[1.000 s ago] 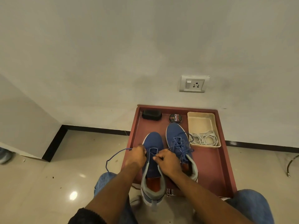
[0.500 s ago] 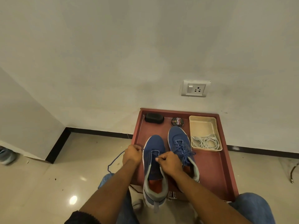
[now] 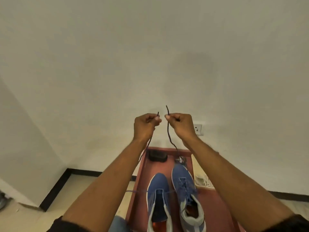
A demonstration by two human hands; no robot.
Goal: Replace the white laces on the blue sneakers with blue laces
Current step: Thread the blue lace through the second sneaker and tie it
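Note:
Two blue sneakers stand side by side on a red tray [image 3: 212, 198]. The left sneaker [image 3: 158, 195] has a blue lace [image 3: 169, 134] threaded only through its front eyelets. The right sneaker [image 3: 185, 188] is fully laced in blue. My left hand [image 3: 145, 125] and my right hand [image 3: 181, 124] are raised high in front of the wall, close together, each pinching one end of that lace. Both strands hang down toward the left sneaker. White laces [image 3: 203, 180] lie in a cream box, partly hidden behind my right forearm.
A black brush [image 3: 158, 155] and a round polish tin [image 3: 180, 160] sit at the tray's far end. A wall socket [image 3: 198, 129] shows behind my right hand. A black skirting strip [image 3: 55, 188] runs along the wall; tiled floor lies to the left.
Both hands rose from the left sneaker's front eyelets to well above the tray, pulling the two lace ends up. The view tilted upward.

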